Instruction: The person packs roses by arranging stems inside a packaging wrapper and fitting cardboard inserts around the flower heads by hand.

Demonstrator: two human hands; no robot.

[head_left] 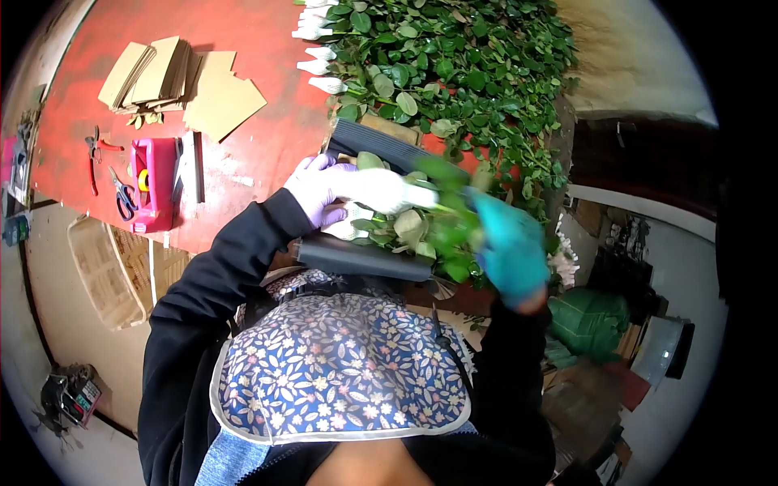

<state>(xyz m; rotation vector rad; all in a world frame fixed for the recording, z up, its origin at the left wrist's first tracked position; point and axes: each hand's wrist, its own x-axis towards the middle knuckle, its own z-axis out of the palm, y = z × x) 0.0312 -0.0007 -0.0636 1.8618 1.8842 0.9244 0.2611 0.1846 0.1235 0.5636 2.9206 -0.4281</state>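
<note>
My left hand (314, 190), in a pale purple glove, is closed around the end of a rose head in a white sleeve (385, 191). The rose points left, its leafy stem running right. At the stem's leaves, my right hand (512, 249) in a teal glove is smeared by motion, so its fingers cannot be made out. Below the rose, another white-sleeved head (347, 228) lies among leaves in a holder with dark ribbed sides (365, 261). The blurred green leaves (454, 235) hide part of the holder.
Many leafy rose stems (470, 65) with white-sleeved heads (316, 65) cover the red table (267, 49) at the back. On the left are cardboard pieces (223, 101), pliers (96, 154), scissors (123, 194) and a pink tape dispenser (154, 186). A crate (105, 271) stands below left.
</note>
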